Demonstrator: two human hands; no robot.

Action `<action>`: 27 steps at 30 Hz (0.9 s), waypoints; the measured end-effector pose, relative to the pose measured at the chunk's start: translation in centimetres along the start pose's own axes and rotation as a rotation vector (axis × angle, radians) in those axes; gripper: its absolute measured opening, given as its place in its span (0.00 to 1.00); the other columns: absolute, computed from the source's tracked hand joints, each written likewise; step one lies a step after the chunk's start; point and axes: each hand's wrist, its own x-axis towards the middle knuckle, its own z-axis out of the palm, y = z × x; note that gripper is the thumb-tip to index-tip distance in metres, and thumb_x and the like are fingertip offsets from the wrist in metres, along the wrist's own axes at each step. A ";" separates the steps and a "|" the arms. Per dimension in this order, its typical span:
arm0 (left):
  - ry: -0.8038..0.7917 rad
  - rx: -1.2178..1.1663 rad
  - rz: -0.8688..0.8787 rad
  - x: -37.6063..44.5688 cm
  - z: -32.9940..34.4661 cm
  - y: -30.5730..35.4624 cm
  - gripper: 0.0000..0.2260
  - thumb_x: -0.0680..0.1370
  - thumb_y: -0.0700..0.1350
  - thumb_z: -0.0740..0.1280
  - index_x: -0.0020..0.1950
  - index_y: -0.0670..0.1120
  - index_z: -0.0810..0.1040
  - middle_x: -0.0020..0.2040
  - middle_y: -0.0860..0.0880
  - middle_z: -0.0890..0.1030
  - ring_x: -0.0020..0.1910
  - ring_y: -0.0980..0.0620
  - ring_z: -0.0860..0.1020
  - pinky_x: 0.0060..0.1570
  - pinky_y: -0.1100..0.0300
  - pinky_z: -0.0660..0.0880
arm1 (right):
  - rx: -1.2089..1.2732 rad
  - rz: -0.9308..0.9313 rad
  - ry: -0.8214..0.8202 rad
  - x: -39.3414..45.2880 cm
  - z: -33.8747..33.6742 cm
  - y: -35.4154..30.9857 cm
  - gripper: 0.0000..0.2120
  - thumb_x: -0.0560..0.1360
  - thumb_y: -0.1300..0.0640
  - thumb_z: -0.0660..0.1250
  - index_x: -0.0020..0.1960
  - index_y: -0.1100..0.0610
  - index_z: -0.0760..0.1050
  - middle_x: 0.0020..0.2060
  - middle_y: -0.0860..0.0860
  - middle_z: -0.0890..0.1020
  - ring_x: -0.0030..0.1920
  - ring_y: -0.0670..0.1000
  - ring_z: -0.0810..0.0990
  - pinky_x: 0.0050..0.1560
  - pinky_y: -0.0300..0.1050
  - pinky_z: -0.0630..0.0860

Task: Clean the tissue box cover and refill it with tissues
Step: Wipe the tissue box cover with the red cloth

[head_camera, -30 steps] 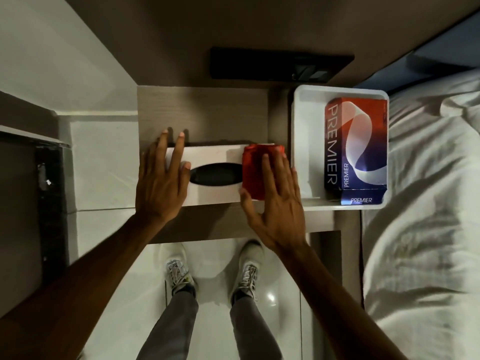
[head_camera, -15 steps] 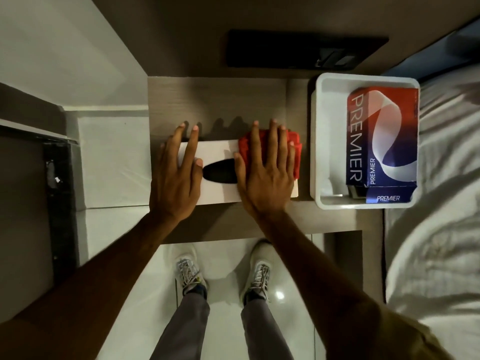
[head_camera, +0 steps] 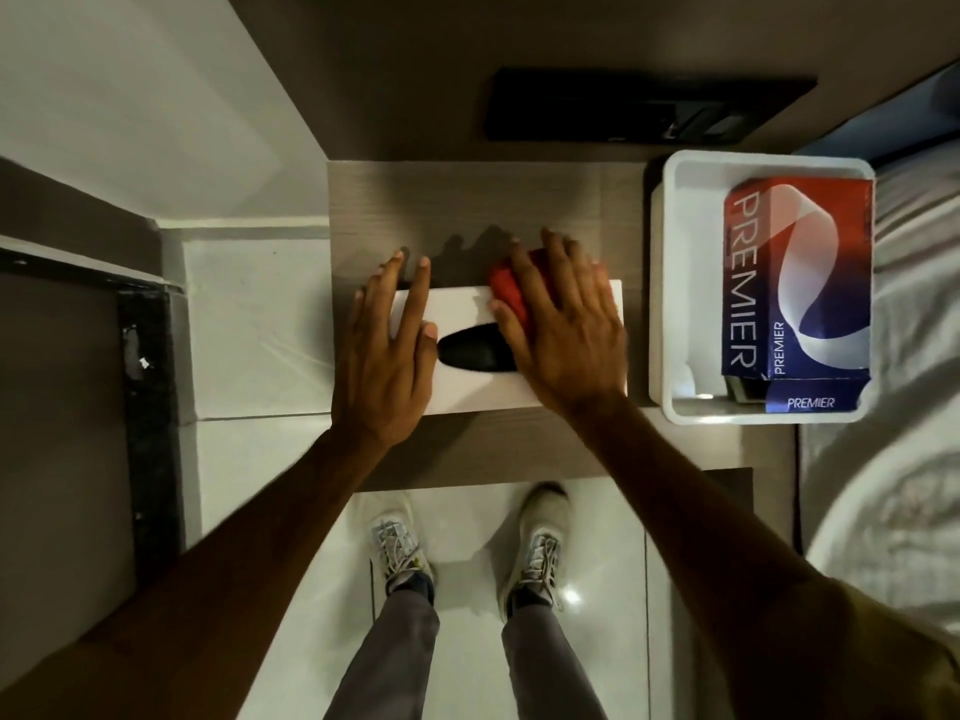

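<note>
The white tissue box cover lies on the wooden table. The left hand presses flat on its left end, fingers spread. The right hand presses a red cloth on its top. Beside it, a white tray holds a tissue box (printed PREMIER).

This is a bedroom, seen from above by someone standing at a small bedside desk of grey wood grain. At three o'clock, a bed with rumpled white sheets lies right against it. At six o'clock the floor is glossy white tile. A black switch panel is set in the brown wall at twelve o'clock. A white tray holds a PREMIER tissue carton.
</note>
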 end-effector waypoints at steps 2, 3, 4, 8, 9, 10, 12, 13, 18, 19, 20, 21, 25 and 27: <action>-0.007 0.015 -0.003 0.1 0.1 -0.1 0.25 0.87 0.51 0.51 0.84 0.50 0.54 0.84 0.45 0.56 0.82 0.45 0.61 0.74 0.42 0.70 | 0.019 0.193 0.029 -0.1 -0.2 0.2 0.32 0.82 0.33 0.48 0.82 0.47 0.58 0.82 0.57 0.59 0.82 0.59 0.56 0.82 0.61 0.53; -0.008 0.019 -0.005 0.1 0.1 -0.2 0.25 0.87 0.51 0.51 0.84 0.50 0.53 0.84 0.45 0.56 0.82 0.45 0.60 0.74 0.42 0.69 | 0.029 0.298 0.051 0.0 -0.1 -0.8 0.32 0.82 0.33 0.48 0.82 0.47 0.59 0.82 0.57 0.59 0.82 0.60 0.55 0.82 0.61 0.52; -0.010 0.019 -0.004 0.1 0.1 -0.2 0.25 0.87 0.52 0.51 0.84 0.50 0.53 0.84 0.45 0.56 0.82 0.45 0.60 0.74 0.42 0.69 | 0.046 0.383 0.067 0.1 0.2 -2.3 0.32 0.82 0.34 0.49 0.81 0.47 0.60 0.82 0.57 0.59 0.82 0.60 0.55 0.82 0.62 0.51; 0.011 -0.015 0.050 -0.1 0.0 -0.4 0.25 0.86 0.49 0.52 0.83 0.44 0.56 0.83 0.42 0.57 0.82 0.44 0.59 0.75 0.41 0.67 | 0.097 0.220 0.007 0.5 0.6 -6.8 0.30 0.83 0.35 0.50 0.80 0.48 0.61 0.80 0.57 0.63 0.82 0.61 0.57 0.81 0.63 0.53; 0.018 -0.016 0.072 -0.2 -0.1 -0.4 0.25 0.86 0.48 0.52 0.83 0.43 0.57 0.83 0.41 0.58 0.83 0.44 0.59 0.76 0.42 0.66 | 0.074 0.102 -0.014 0.4 0.5 -6.5 0.30 0.83 0.36 0.50 0.81 0.48 0.61 0.80 0.57 0.64 0.81 0.61 0.58 0.81 0.63 0.55; 0.025 -0.013 0.082 -0.2 -0.2 -0.4 0.24 0.86 0.48 0.52 0.83 0.43 0.57 0.83 0.41 0.58 0.83 0.45 0.59 0.76 0.42 0.65 | 0.045 -0.001 -0.023 0.5 0.3 -5.6 0.30 0.83 0.35 0.50 0.81 0.48 0.61 0.79 0.57 0.66 0.81 0.60 0.60 0.80 0.62 0.56; 0.030 -0.007 0.062 -0.2 -0.3 -0.2 0.24 0.86 0.48 0.52 0.83 0.44 0.57 0.83 0.42 0.58 0.83 0.46 0.59 0.77 0.42 0.64 | 0.028 -0.050 -0.021 0.8 0.0 -3.0 0.30 0.83 0.35 0.50 0.79 0.48 0.64 0.78 0.57 0.68 0.80 0.60 0.62 0.80 0.61 0.57; 0.025 -0.010 0.043 -0.2 -0.2 -0.1 0.25 0.86 0.48 0.53 0.83 0.45 0.57 0.83 0.43 0.58 0.83 0.46 0.59 0.77 0.42 0.64 | 0.037 0.031 -0.010 1.0 -0.2 -2.0 0.29 0.82 0.34 0.51 0.78 0.48 0.65 0.78 0.57 0.68 0.80 0.60 0.62 0.80 0.61 0.58; 0.026 -0.006 0.031 -0.1 -0.2 -0.2 0.24 0.86 0.48 0.54 0.83 0.45 0.58 0.83 0.43 0.58 0.82 0.46 0.60 0.76 0.43 0.65 | 0.055 0.371 0.017 1.3 -0.1 -4.9 0.30 0.81 0.34 0.52 0.76 0.49 0.67 0.79 0.56 0.65 0.81 0.61 0.57 0.81 0.62 0.51; 0.036 0.003 0.041 -0.2 -0.1 -0.3 0.24 0.86 0.48 0.54 0.83 0.45 0.58 0.83 0.43 0.59 0.82 0.46 0.59 0.76 0.43 0.65 | 0.064 0.302 0.005 1.3 -0.1 -5.5 0.29 0.81 0.34 0.52 0.76 0.48 0.67 0.78 0.56 0.67 0.81 0.61 0.58 0.81 0.61 0.52; 0.044 0.014 0.051 -0.3 -0.1 -0.4 0.24 0.86 0.47 0.54 0.83 0.45 0.57 0.83 0.43 0.59 0.83 0.46 0.59 0.77 0.43 0.64 | 0.068 0.211 -0.013 1.2 -0.3 -5.4 0.28 0.82 0.35 0.52 0.76 0.48 0.67 0.77 0.56 0.69 0.80 0.61 0.60 0.81 0.61 0.53; 0.045 0.023 0.055 -0.4 -0.1 -0.3 0.25 0.86 0.47 0.54 0.83 0.46 0.57 0.83 0.43 0.58 0.83 0.46 0.59 0.77 0.43 0.63 | 0.061 0.119 -0.032 1.1 -0.6 -4.8 0.27 0.83 0.36 0.51 0.75 0.48 0.68 0.76 0.55 0.71 0.80 0.60 0.63 0.80 0.62 0.55; -0.005 0.057 -0.015 0.0 -0.1 0.0 0.25 0.87 0.51 0.51 0.84 0.51 0.53 0.84 0.46 0.56 0.83 0.47 0.58 0.79 0.41 0.60 | 0.089 -0.001 -0.058 0.5 -1.8 -0.5 0.25 0.84 0.38 0.52 0.76 0.49 0.68 0.74 0.54 0.73 0.77 0.58 0.67 0.78 0.61 0.63; -0.019 0.065 -0.033 0.2 0.1 -0.1 0.25 0.87 0.52 0.51 0.84 0.53 0.52 0.84 0.47 0.56 0.83 0.48 0.57 0.79 0.41 0.59 | 0.199 0.084 -0.009 -0.7 -2.4 0.9 0.24 0.85 0.41 0.53 0.76 0.50 0.68 0.75 0.53 0.71 0.77 0.56 0.67 0.76 0.61 0.66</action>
